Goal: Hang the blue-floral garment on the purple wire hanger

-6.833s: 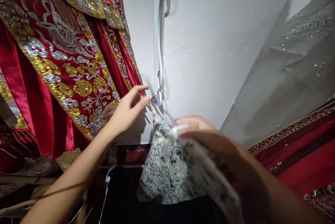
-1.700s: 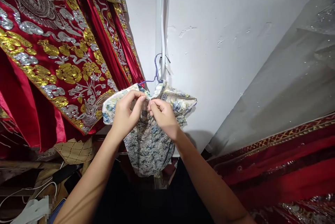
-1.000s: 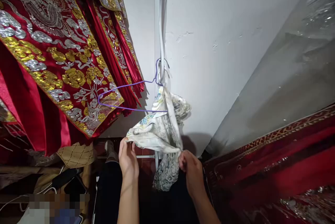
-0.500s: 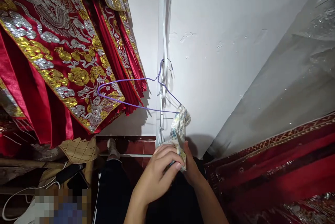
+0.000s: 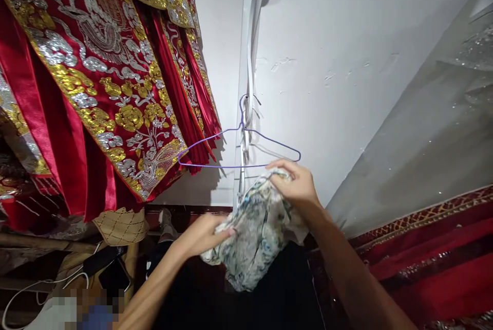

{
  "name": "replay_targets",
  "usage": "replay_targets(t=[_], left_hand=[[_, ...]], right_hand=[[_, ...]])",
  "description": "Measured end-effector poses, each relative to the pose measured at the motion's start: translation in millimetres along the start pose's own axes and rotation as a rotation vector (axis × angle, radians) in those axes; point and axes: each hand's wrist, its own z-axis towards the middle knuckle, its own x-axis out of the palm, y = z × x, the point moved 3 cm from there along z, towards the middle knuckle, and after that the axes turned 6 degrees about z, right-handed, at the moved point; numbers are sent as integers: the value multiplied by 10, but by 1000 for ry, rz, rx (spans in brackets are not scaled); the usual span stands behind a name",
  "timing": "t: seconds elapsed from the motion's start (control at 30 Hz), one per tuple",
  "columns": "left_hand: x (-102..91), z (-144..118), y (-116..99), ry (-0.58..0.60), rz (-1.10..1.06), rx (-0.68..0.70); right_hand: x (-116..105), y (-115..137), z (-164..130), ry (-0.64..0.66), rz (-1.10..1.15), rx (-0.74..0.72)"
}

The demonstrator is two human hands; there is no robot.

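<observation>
A crumpled white cloth with a blue, green and yellow pattern (image 5: 250,242) is stretched between my two hands, just below the hanger; its exact kind cannot be made out. My left hand (image 5: 206,235) grips its left edge, thumb on top. Higher up, my right hand (image 5: 295,183) pinches the upper right corner. The purple wire hanger (image 5: 215,166) hangs by its hook from a white strap (image 5: 251,57) against the wall. No cloth hangs on the hanger, and its lower bar passes close above my right fingers.
Red garments with gold and silver embroidery (image 5: 131,114) hang at the left. At the right are a clear plastic cover (image 5: 408,140) and more red fabric (image 5: 442,248). A phone (image 5: 114,276), a white cable (image 5: 23,289) and a tan quilted piece (image 5: 121,226) lie at lower left.
The cloth has come off the hanger's right end and is now spread between both hands. My hands have moved apart, left hand leftward, right hand up. The hanger has turned to face me.
</observation>
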Motion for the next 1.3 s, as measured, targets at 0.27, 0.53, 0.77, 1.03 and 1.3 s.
replay_targets(t=[0.27,0.53,0.77,1.03,1.3], left_hand=[[-719,-393,251,-180,412,-164],[-905,-321,269,-180,593,-288],[-1179,186,129,-348,535,-243],[-1330,422,276,-392,544,-289],[-1353,326,138,-414,493,-138]], right_hand=[[217,-580,263,240,-175,62],[-117,-432,88,312,-386,19],[-163,-392,93,329,-434,18],[-97,-325,70,318,-378,44],[-25,-293,76,343,-253,26]])
